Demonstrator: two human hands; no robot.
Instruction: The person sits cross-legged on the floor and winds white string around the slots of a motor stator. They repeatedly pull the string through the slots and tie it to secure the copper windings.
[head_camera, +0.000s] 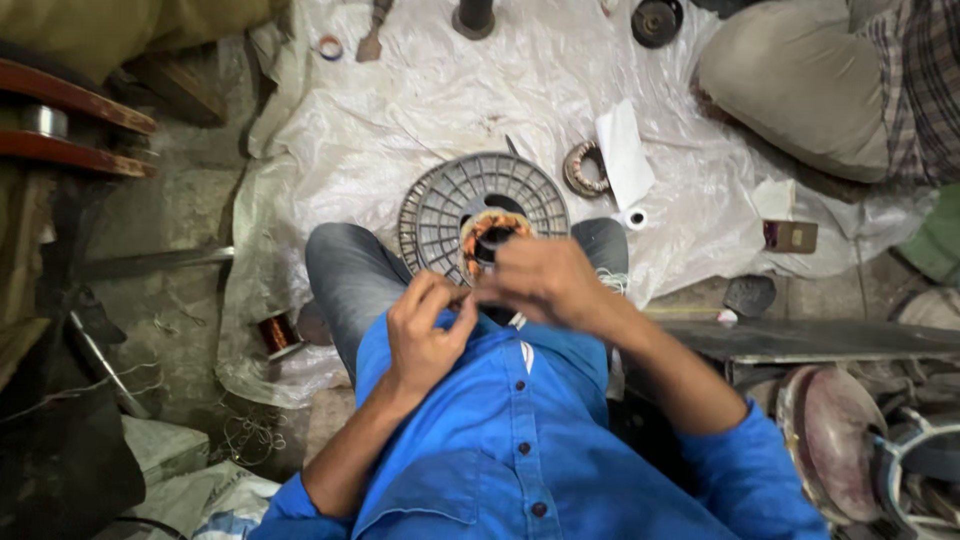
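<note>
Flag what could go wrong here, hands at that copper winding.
1. Both hands, left hand and right hand, are bunched at the winding; thin wire there could likely kink or snap.
2. The winding sits on the grey disc between the knees; it may slide off.

Rough grey floor (190, 290), overlaid by crumpled white plastic sheet (420, 110). On sheet: grey round slotted cover (440, 205), wound copper ring (583, 168), folded white paper (625, 152), small tape roll (633, 218), brown box (790, 236). Copper wire spool (277, 332) at sheet's edge.
</note>
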